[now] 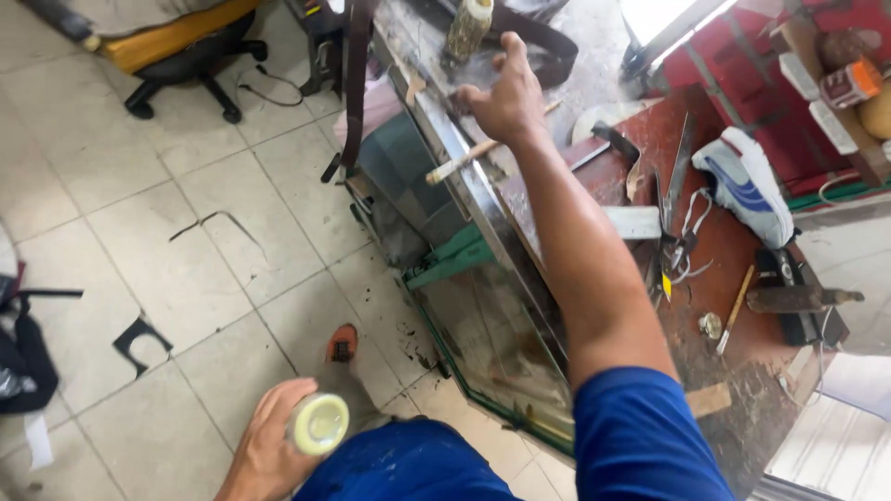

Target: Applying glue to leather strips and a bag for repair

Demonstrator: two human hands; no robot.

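- Reaching out over the worktop [733, 250]: right hand [506, 97], arm fully stretched, fingers loosely spread and half open, nothing gripped; fingertips near a tall pale jar [467, 28] at the far end.
- Wooden-handled brush [473, 156] lies just below the right hand, across the metal edge of the worktop; can't tell if the palm touches it.
- Left hand [269, 445] low by the person's blue-clad lap, fingers wrapped round a small yellowish round container [319, 423], end facing the camera.
- Worktop is reddish and stained, cluttered: white and blue sneaker [747, 186] on the right side, scissors [676, 186] beside it, a hammer [798, 299] nearer the person, a thin wooden-handled tool [731, 311] next to that.
- Dark strap [353, 83] hangs off the worktop's left edge over a glass-fronted case [483, 315] below.
- Orange shoe [342, 344] on the tiled floor [167, 232], just above the left hand.
- Black office chair [190, 65] top left, well apart from both hands.
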